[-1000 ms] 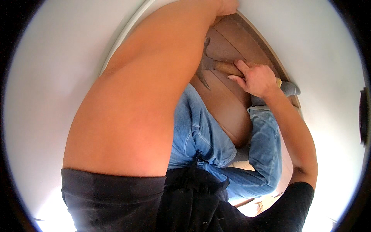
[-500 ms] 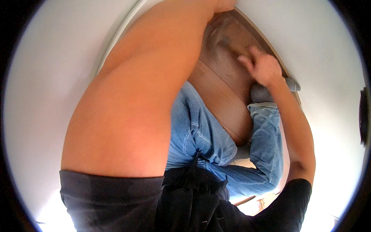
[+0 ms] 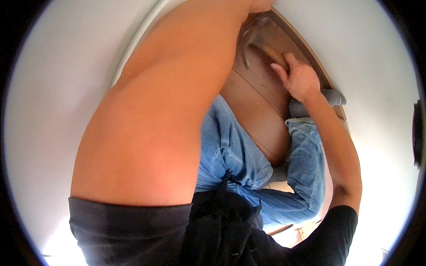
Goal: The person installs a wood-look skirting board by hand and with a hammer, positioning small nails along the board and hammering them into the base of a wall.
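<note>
My right hand (image 3: 302, 80) is closed around the wooden handle of a claw hammer (image 3: 271, 52) above the brown floor. The hammer's metal head is smeared by motion, and a curved claw shows at its near side. My left arm stretches across the left of the view to the top edge. Only a small part of my left hand (image 3: 262, 6) shows there, close to the corner of the floor; its fingers are out of view.
Brown floorboards (image 3: 255, 115) lie between my legs in blue jeans (image 3: 230, 137). A wooden baseboard (image 3: 304, 42) runs along the white wall (image 3: 368, 57) at right. My grey-socked foot (image 3: 301, 107) rests beside it. A white panel (image 3: 49, 111) stands close at left.
The hammer and my right hand have shifted slightly, and the claw shows more clearly. My left arm has moved a little to the right.
</note>
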The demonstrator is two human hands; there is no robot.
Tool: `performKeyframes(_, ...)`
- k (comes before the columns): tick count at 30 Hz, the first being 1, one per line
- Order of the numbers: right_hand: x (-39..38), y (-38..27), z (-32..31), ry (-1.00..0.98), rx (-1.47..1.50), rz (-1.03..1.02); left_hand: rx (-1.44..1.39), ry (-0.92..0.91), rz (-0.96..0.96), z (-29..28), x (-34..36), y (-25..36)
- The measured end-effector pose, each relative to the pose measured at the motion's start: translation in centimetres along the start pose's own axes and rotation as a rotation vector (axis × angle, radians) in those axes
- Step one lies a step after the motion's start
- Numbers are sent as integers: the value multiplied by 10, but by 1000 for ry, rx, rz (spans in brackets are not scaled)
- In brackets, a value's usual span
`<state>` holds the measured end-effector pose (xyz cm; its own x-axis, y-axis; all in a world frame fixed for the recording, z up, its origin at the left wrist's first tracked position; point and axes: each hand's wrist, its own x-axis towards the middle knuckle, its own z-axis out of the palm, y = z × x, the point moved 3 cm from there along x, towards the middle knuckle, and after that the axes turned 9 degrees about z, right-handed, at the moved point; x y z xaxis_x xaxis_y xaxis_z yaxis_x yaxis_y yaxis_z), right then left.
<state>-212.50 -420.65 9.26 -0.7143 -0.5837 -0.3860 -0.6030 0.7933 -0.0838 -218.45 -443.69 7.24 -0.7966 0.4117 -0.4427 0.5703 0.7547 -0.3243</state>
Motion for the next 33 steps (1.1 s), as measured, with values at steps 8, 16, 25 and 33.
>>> performKeyframes(8,8,4,3,-14,10,-2,-49,82,-25,22,4,0)
performKeyframes(16,-17,-23,2,-102,-141,-281,116,-20,14,7,-4,1)
performKeyframes(25,-10,-23,-3,-49,-42,-97,148,-23,63,10,1,0)
performKeyframes(33,-17,-7,0,-27,20,108,-73,-4,-8,13,7,-3)
